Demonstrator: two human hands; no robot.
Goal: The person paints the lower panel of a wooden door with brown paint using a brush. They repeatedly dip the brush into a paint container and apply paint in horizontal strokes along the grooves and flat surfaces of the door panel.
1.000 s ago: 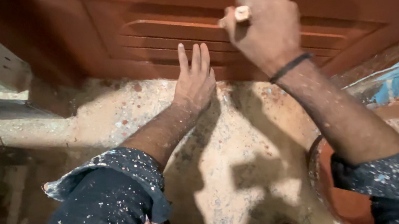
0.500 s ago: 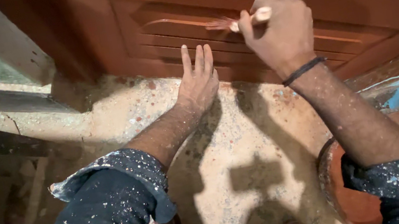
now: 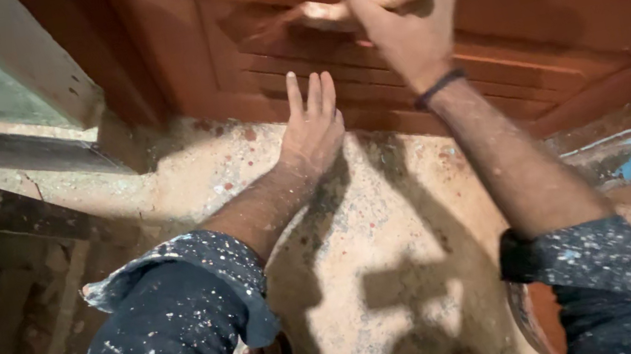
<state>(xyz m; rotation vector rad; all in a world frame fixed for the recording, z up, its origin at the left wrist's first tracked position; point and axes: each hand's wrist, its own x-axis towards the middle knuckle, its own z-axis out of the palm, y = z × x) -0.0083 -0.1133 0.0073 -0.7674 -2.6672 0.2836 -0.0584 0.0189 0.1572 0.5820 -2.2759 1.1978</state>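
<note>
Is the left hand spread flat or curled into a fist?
Spread flat: the left hand lies palm down on the speckled floor, fingers straight against the reddish wooden door.

Your right hand (image 3: pixel 408 22) is up on the door panel (image 3: pixel 530 18), gripping the brush (image 3: pixel 355 7). Your left hand (image 3: pixel 313 127) lies flat on the floor (image 3: pixel 391 215) at the panel's lower edge, left of and below the right.

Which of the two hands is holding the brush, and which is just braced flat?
The right hand grips the pale-handled brush against the reddish-brown door panel. The left hand holds nothing; it rests flat, fingers extended, at the panel's lower edge.
</note>
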